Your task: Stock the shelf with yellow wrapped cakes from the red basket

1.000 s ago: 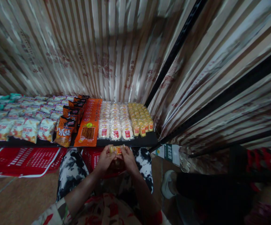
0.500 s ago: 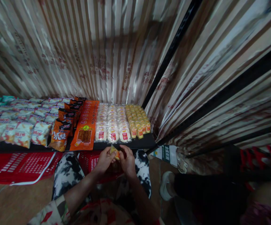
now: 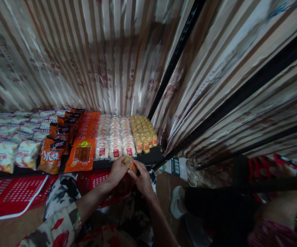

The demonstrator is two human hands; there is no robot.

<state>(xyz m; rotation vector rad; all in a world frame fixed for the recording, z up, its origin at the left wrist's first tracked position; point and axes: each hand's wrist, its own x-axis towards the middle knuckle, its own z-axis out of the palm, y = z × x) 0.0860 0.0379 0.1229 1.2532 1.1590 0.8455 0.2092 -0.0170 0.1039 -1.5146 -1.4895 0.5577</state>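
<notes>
My left hand (image 3: 117, 170) and right hand (image 3: 142, 177) meet just below the front edge of the black shelf (image 3: 152, 158), and both pinch the same small yellow snack packet (image 3: 131, 164) — left fingers on its left end, right fingers curled over its right end. The packet sits between my fingertips, in the air, just in front of the shelf lip and below the rows of white round cakes (image 3: 115, 135). To the right of those cakes stand the rows of little yellow packets (image 3: 143, 132), much like the one I hold. To their left lies a long orange packet (image 3: 83, 144), then dark orange bags (image 3: 53, 152), then pale snack bags (image 3: 7, 151) running off to the left. Under my hands is a red basket (image 3: 97, 178) — another red basket (image 3: 12, 195) lies further left on the floor. A person's white shoe (image 3: 175, 202) is near my right forearm. Striped plastic sheeting (image 3: 99, 61) hangs behind the shelf.
</notes>
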